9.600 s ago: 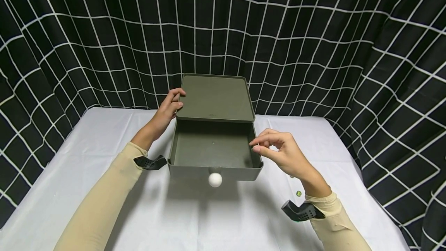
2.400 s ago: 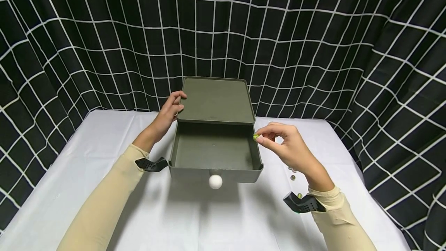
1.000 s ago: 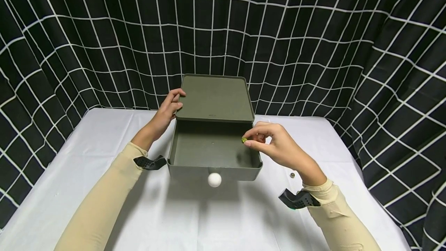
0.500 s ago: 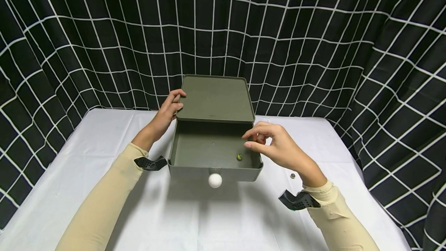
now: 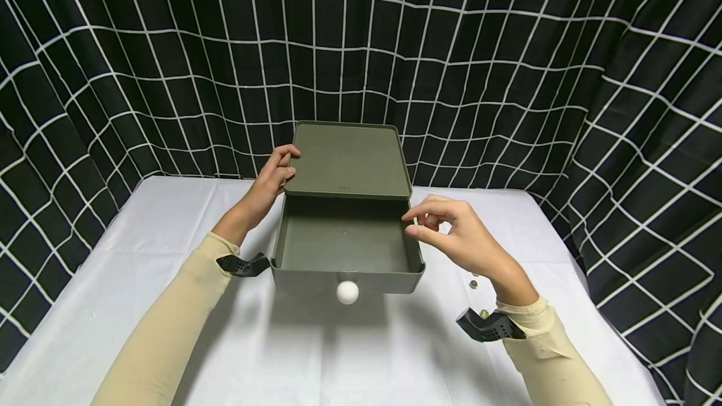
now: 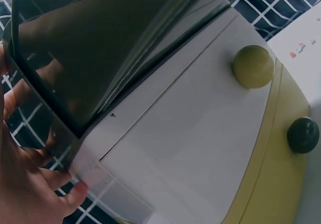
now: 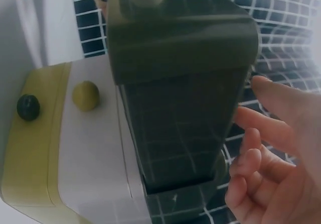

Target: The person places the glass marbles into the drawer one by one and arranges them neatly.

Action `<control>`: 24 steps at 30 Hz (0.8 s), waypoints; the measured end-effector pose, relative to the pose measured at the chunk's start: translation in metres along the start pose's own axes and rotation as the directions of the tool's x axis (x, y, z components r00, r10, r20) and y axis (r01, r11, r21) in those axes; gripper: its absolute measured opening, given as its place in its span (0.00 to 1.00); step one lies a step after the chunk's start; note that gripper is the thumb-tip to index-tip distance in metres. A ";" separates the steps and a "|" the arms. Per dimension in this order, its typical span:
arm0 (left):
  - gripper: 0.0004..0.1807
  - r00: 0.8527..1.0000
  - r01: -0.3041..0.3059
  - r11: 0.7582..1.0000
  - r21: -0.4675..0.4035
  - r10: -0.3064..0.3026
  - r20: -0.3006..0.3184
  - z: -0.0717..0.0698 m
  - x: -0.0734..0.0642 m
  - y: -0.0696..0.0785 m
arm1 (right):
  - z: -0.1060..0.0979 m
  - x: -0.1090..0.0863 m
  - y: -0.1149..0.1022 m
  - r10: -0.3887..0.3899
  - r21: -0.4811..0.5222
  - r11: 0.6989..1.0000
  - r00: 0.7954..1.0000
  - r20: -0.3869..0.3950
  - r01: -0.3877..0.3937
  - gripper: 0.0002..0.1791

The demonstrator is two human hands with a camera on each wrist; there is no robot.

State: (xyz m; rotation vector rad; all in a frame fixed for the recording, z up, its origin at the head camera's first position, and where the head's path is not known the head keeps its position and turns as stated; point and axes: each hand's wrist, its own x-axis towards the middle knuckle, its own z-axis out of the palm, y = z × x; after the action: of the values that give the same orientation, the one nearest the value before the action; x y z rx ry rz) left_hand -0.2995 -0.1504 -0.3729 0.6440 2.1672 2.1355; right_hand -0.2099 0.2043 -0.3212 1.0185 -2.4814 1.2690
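A dark green drawer (image 5: 346,246) with a white knob (image 5: 347,292) stands pulled out beneath the flat green top (image 5: 350,158) of a cabinet. My left hand (image 5: 264,190) rests against the cabinet's left side, fingertips at the rim of the top. In the left wrist view its fingers (image 6: 75,194) press along the side. My right hand (image 5: 462,234) hovers at the drawer's right wall, thumb and index finger apart with nothing between them. No marble shows on the visible drawer floor; the front wall and top hide parts of it.
On the white cloth, several small marbles lie near my right wrist, one brownish marble (image 5: 473,284) and one green marble (image 5: 484,314) among them. Below the green drawer sit a white drawer (image 7: 90,138) and a yellow drawer (image 7: 32,153). A black gridded curtain (image 5: 361,36) surrounds the table.
My right thumb and finger let go of a green marble; it dropped onto the drawer floor, then passed out of sight. The right hand has drawn back slightly rightward. The left hand stays put.
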 end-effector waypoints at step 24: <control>0.18 1.000 0.008 1.000 -0.011 -0.008 -0.007 0.000 0.001 -0.002 | -0.032 -0.039 0.032 0.065 0.062 0.997 0.981 -0.181 -0.055 0.08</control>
State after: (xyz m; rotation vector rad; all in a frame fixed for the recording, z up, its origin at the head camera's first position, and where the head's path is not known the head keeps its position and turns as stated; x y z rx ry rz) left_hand -0.3006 -0.1504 -0.3742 0.6267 2.1559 2.1475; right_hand -0.2054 0.2613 -0.3390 0.8047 -2.3657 1.3911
